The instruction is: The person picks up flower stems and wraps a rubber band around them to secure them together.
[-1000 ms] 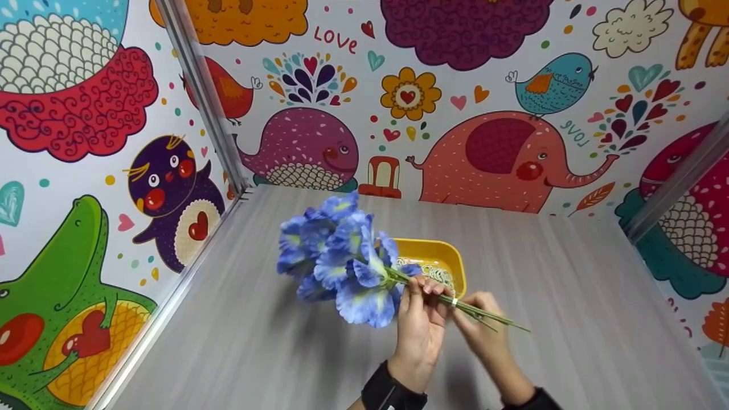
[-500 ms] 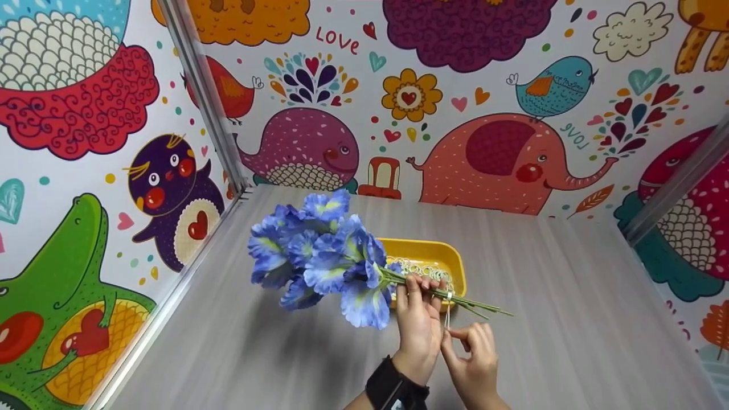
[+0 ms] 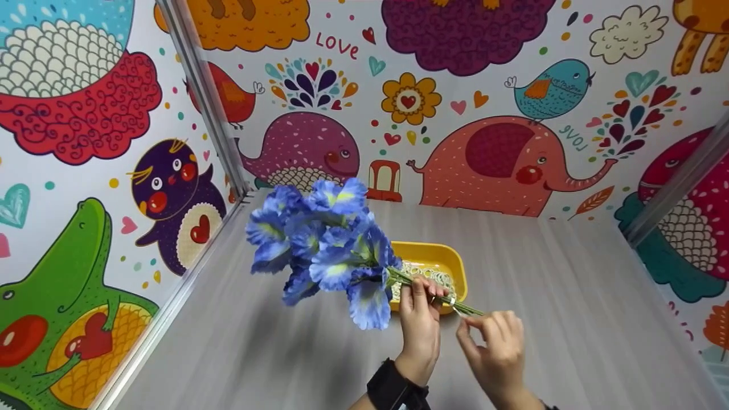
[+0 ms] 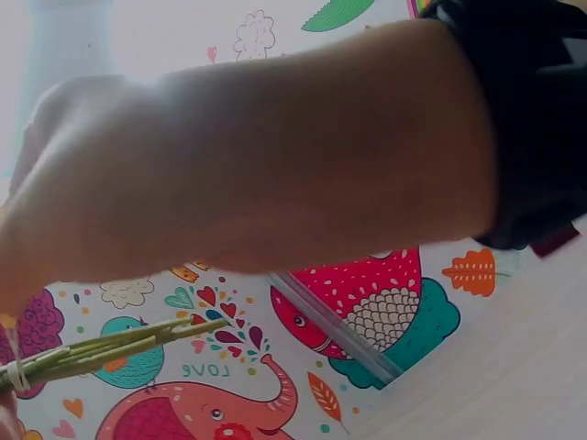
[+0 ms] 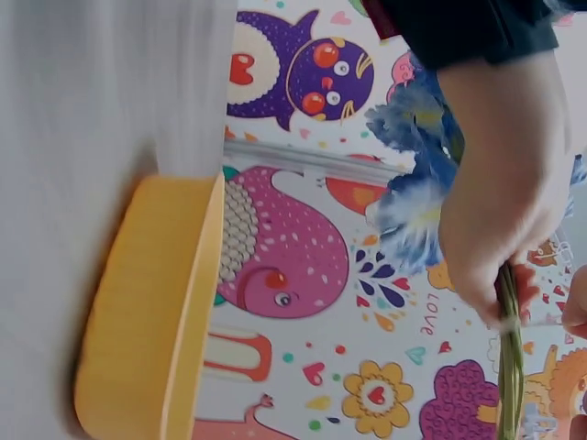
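In the head view, my left hand (image 3: 420,322) grips the green stems (image 3: 402,277) of a bunch of blue artificial irises (image 3: 327,239), whose blooms lean to the left. A white rubber band (image 3: 452,301) goes round the stems just right of that hand. My right hand (image 3: 496,347) pinches a stretched part of this band between thumb and forefinger, just below the stem ends. The left wrist view shows the band (image 4: 18,376) around the stems (image 4: 119,348), with my right hand (image 4: 101,183) across the frame. In the right wrist view, my left hand (image 5: 504,197) holds the bunch.
A yellow tray (image 3: 450,250) with several white rubber bands (image 3: 438,278) stands on the grey tabletop (image 3: 547,285) behind the hands. Printed cartoon panels (image 3: 478,165) enclose the back and sides, with metal frame posts (image 3: 199,91) at the corners.
My right hand has left the stems, drawn part of the band downward, then moved right and slightly up with it. The blooms have shifted left. My left hand keeps its grip.
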Available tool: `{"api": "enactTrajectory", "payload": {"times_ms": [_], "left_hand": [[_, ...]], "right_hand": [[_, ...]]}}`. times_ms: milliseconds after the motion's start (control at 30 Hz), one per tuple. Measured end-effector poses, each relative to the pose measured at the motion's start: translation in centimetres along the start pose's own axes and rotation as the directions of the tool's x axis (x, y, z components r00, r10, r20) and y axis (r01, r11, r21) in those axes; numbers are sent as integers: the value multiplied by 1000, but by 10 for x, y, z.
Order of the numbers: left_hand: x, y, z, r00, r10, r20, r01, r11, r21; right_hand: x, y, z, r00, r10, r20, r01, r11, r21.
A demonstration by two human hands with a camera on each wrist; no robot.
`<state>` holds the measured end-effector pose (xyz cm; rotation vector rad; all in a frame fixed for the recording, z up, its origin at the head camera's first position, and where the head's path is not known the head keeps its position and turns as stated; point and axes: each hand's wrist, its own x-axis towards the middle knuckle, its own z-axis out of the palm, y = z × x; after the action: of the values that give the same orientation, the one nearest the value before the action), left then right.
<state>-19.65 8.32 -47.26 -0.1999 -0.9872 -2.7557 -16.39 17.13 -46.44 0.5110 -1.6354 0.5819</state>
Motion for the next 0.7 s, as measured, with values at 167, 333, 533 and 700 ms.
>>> {"api": "enactTrajectory", "payload": {"times_ms": [167,333,533,700], "left_hand": [[0,2,0,1000,-19,21,18,999,38],[0,6,1,999,-34,16,33,996,81],[4,9,0,999,-42,-13,43,994,98],[7,9,-2,997,-63,-41,67,992,104]], "right_hand": [[9,5,-7,1000,-23,-17,22,999,-23],[3,9,-15,1000,13,21,-12,999,-50],[-13,18,-21,986,116,117,-109,992,-69],[-18,20,-22,979,140,145,-131,989,-70]]}}
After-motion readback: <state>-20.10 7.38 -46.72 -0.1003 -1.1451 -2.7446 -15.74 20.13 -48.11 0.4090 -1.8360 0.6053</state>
